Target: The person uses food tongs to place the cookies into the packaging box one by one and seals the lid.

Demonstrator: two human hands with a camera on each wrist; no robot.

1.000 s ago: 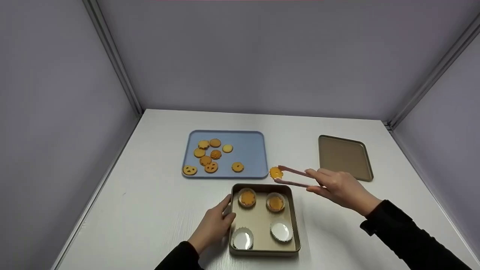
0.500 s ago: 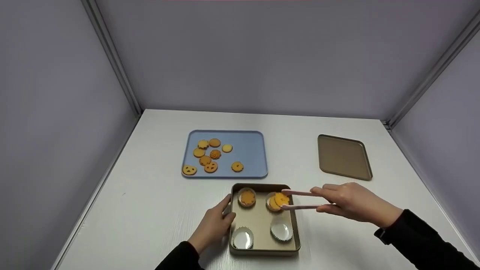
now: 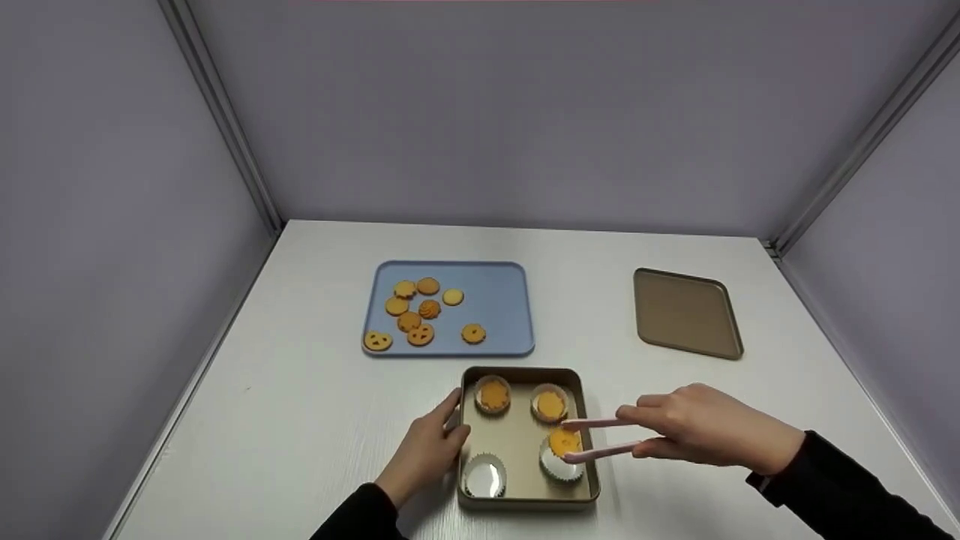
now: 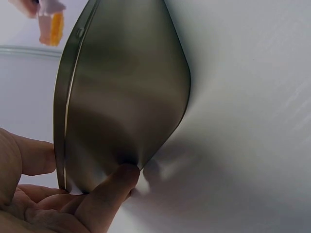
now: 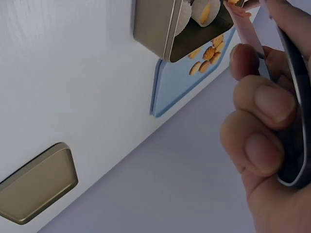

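1. Cookie (image 3: 565, 441), golden with a scalloped edge, held between the tips of pink tongs (image 3: 604, 452) over the far part of the near-right paper cup (image 3: 561, 472); whether it touches the cup, I cannot tell.
2. Right hand (image 3: 709, 426), in a black sleeve, grasps the tongs, reaching in from the right across the tin's wall.
3. Left hand (image 3: 426, 454) grips the left side of the open, gold-coloured tin (image 3: 517, 450), thumb and fingers against its wall.
4. Inside the tin are three more white cups: the far-left cup (image 3: 481, 381) and far-right cup (image 3: 537, 414) contain golden cookies; the near-left cup (image 3: 484, 477) holds none.
5. Beyond the tin, slightly left, a blue tray (image 3: 499, 289) carries nine assorted cookies (image 3: 430, 309), mostly on its left half.
6. Far right on the white table (image 3: 300, 337) lies a shallow, brownish-gold rectangular lid or tray (image 3: 688, 313).
7. Grey-lilac panels (image 3: 495, 112) enclose the far, left and right sides.
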